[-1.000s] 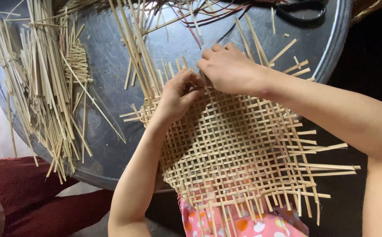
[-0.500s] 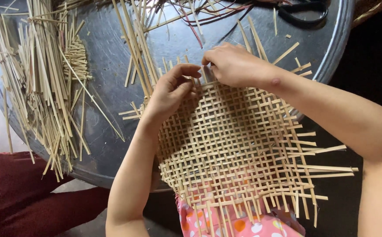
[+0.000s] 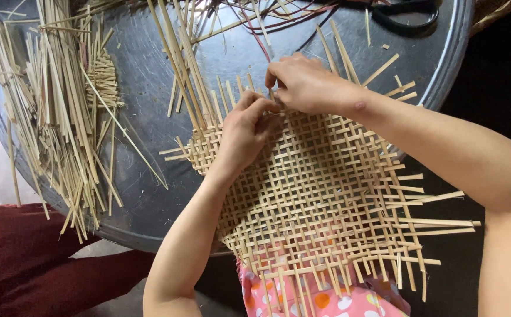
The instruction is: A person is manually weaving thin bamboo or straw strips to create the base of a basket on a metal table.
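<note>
Head view puts both of my hands at the far edge of the woven mat (image 3: pixel 326 194), which lies half on the round dark table (image 3: pixel 150 194) and half over my lap, its loose strip ends sticking out on every side. My left hand (image 3: pixel 245 132) presses down on the weave near its upper left corner, fingers curled together and thumb toward the edge. My right hand (image 3: pixel 305 85) sits just beyond it, thumb and forefinger pinched on a thin strip (image 3: pixel 271 93) right where the two hands meet. To do this step well, I judge that the left hand should keep the crossings flat and tight while the right feeds the strip over one and under the next, pulling straight so it does not kink or split. The spacing should match the open squares already made. A heap of loose strips (image 3: pixel 50 111) lies well apart at the left of the table, with a small woven piece (image 3: pixel 104 79) among them. More strips (image 3: pixel 179 58) fan out just beside my left hand. Dark scissors (image 3: pixel 405 13) rest at the far rim, near some reddish cords (image 3: pixel 279 17). No packages, labels or signs show anywhere; the only pattern is pink spotted cloth (image 3: pixel 326 299) under the mat's near edge.
</note>
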